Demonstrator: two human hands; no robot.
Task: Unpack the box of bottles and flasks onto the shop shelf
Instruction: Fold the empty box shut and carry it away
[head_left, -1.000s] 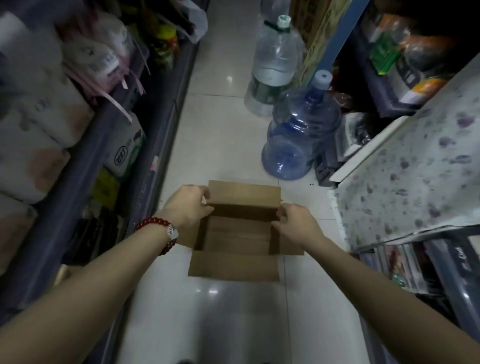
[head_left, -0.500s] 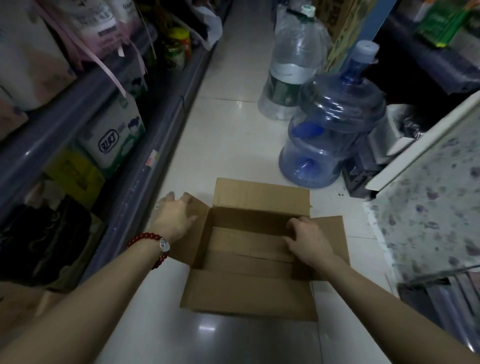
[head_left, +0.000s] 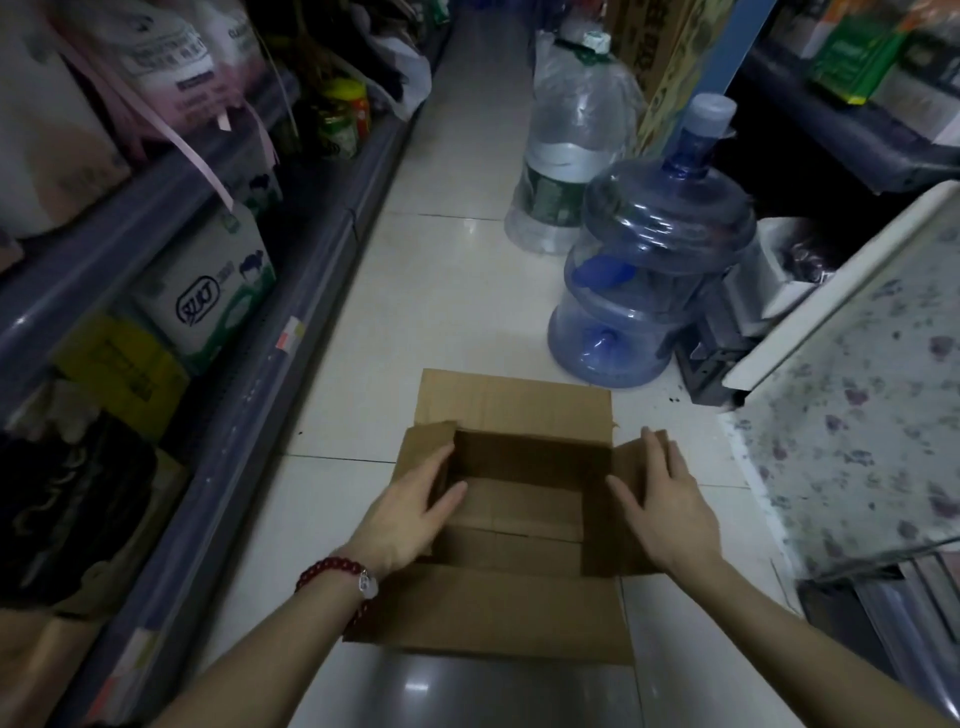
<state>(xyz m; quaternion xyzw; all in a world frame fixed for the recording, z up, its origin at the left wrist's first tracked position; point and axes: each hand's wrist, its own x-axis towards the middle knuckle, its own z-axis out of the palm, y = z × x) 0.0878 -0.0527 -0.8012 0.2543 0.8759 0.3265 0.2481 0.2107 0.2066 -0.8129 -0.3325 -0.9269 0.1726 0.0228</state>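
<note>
Below, brown cardboard box (head_left: 511, 514), four flaps splayed, no bottles visible inside

An open cardboard box (head_left: 498, 618) is set on the white tiled floor (head_left: 441, 291), with two large water jugs (head_left: 644, 291) stood beyond it.

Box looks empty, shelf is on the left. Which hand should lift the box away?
Left, marginally: the left hand lies on the cardboard box's left flap, shelf side. Right hand rests flat on the right flap.

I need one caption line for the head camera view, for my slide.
Both hands, left hand and right hand, press open the side flaps of an empty brown cardboard box on the white tiled floor.
</note>
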